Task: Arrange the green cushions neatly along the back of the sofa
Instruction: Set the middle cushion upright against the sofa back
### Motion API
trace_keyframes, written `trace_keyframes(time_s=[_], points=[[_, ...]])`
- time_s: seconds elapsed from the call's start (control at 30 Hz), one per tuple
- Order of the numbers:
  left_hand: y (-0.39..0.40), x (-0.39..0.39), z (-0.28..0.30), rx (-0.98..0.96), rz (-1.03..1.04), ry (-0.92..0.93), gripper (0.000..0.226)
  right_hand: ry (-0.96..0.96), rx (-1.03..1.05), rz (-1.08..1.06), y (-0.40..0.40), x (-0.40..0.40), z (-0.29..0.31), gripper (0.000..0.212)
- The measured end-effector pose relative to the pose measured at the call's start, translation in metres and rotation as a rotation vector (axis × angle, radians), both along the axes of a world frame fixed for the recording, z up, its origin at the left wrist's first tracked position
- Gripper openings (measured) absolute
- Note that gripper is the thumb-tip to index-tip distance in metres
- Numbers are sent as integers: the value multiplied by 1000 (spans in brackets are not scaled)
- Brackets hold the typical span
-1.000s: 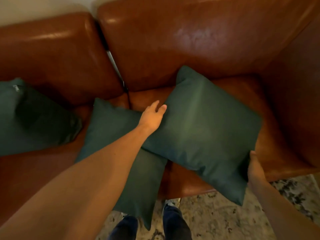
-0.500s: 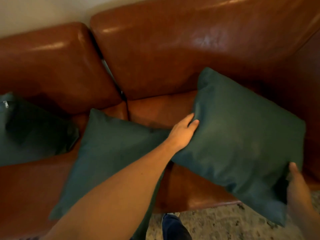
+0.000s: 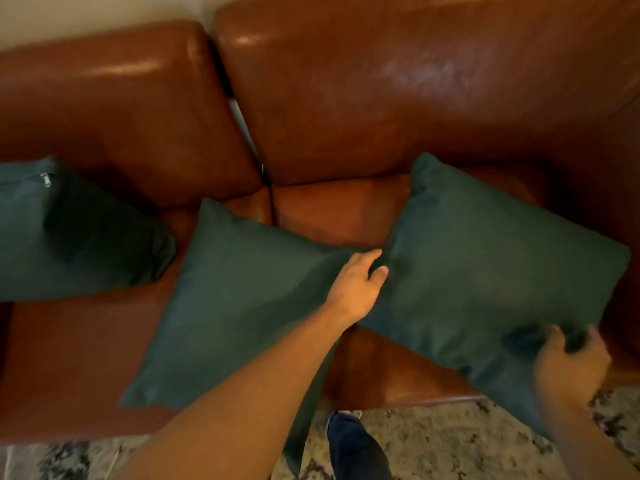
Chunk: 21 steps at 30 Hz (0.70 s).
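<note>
At the bottom edge, a dark-trousered leg (image 3: 356, 448) stands on a patterned rug (image 3: 433, 441). Just above, the right hand (image 3: 568, 365) pinches the lower corner of the right green cushion (image 3: 485, 282), fingers closed on the fabric, while the left hand (image 3: 356, 289) grips that cushion's left edge, thumb on top. The cushion tilts over the brown leather sofa (image 3: 381, 98) seat, near the right armrest. The middle green cushion (image 3: 242, 299) lies flat beneath the left forearm, overhanging the seat front. Farther left, a third green cushion (image 3: 69, 237) leans at the backrest.
</note>
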<state>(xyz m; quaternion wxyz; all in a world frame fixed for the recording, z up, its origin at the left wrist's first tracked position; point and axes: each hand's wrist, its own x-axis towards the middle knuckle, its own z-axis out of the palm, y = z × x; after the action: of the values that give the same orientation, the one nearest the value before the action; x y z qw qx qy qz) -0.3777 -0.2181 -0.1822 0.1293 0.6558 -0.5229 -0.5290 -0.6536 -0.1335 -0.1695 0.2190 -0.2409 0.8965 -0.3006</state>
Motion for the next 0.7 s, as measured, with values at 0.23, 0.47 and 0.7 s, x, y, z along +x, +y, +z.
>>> trace_keyframes(time_s=[0.23,0.47,0.7], points=[[53,146,20,-294,170,-485,42,-405,112,284,34,194,-3,29],[55,266,1,42,412,-549,52,-925,423,-37,35,280,-56,59],[36,314,-26,293,521,-188,68,-940,387,-117,44,285,-127,92]])
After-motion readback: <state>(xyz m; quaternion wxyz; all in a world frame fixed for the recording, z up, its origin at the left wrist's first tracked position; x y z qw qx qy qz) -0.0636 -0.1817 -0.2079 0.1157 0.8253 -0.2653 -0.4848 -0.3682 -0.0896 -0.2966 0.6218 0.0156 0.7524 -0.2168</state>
